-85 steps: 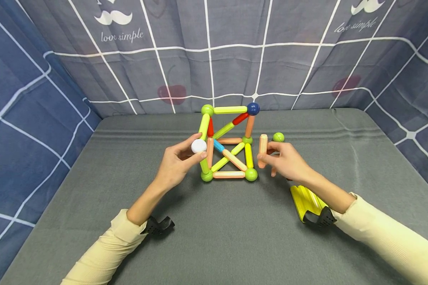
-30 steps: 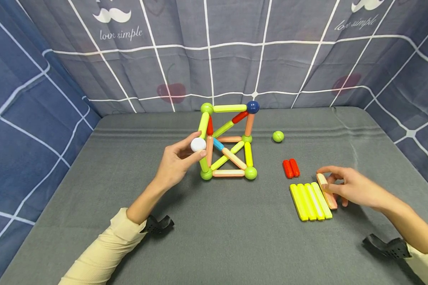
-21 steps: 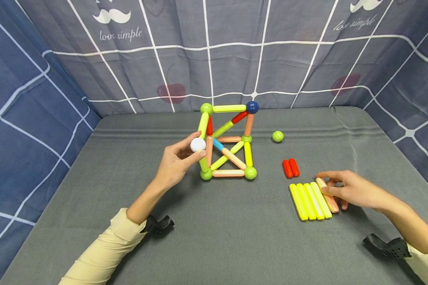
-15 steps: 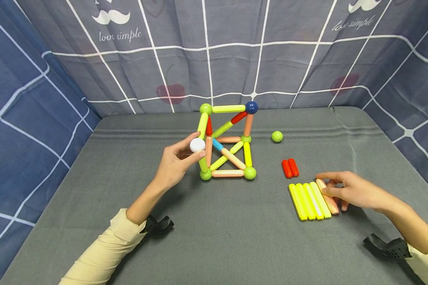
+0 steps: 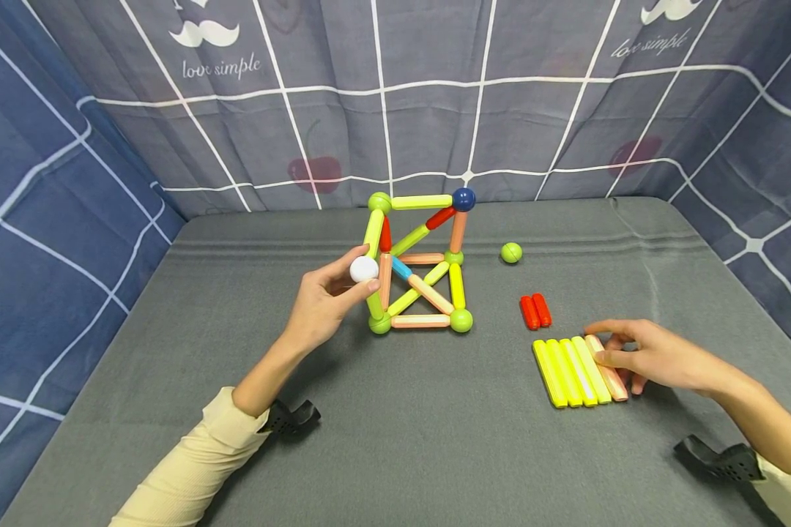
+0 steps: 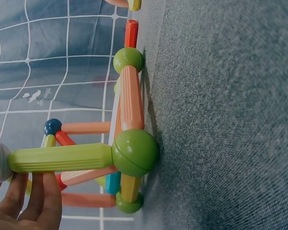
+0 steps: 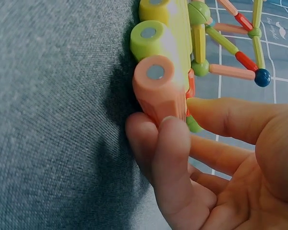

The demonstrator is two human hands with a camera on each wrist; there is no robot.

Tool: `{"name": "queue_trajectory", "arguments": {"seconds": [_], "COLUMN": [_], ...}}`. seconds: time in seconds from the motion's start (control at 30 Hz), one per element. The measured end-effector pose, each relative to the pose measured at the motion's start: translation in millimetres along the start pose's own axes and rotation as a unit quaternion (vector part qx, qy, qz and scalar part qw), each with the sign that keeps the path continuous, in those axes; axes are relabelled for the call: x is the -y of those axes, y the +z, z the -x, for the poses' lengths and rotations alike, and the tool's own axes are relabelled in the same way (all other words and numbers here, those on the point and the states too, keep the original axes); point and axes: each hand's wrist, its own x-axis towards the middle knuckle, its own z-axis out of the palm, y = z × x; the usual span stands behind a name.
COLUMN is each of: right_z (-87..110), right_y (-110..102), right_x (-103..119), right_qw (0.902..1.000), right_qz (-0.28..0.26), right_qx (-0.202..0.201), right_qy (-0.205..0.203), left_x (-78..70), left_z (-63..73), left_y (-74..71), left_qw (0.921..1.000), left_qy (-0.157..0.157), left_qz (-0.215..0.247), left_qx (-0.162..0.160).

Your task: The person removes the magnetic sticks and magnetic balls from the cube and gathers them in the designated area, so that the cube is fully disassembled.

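A magnetic-rod frame (image 5: 420, 320) with green ball corners and one dark blue ball (image 5: 463, 199) stands mid-table. At its near-left upright, my left hand (image 5: 313, 311) pinches a white ball (image 5: 364, 268) between thumb and fingers. The left wrist view shows that ball on the end of a lime-green rod (image 6: 62, 158), with fingers behind the rod. To the right, my right hand (image 5: 666, 359) pinches a salmon-coloured magnetic rod (image 7: 156, 96), which lies alongside a row of yellow and lime rods (image 5: 570, 373). Its metal end faces the right wrist camera.
Two short red rods (image 5: 536, 312) lie just beyond the yellow row. A loose green ball (image 5: 511, 252) sits farther back, right of the frame. Checked fabric (image 5: 428, 132) rises behind the grey tabletop (image 5: 395, 446) and along both sides.
My right hand has carried the salmon rod from beside the frame to the row of yellow rods, then slid it slightly nearer, level with them. The left hand stays on the white ball.
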Motion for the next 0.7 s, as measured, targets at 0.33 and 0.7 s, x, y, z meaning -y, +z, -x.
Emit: {"name": "queue_trajectory", "arguments": {"seconds": [0.33,0.7], "right_z": [1.4,2.6], "right_y": [-2.0,-2.6], "right_x": [2.1,4.5], "right_qw": [0.9996,0.9993], "right_qz": [-0.002,0.005], "right_qx": [0.01,-0.004], "right_qy": [0.028,0.037], "left_x": [0.1,1.4], "left_z": [0.4,-0.1], "left_y": [-0.2,-0.4], "left_qw": [1.0,1.0], "left_qy": [-0.001,-0.005], "left_qz": [-0.008,0.004], "left_qx": [-0.002,-0.003]}}
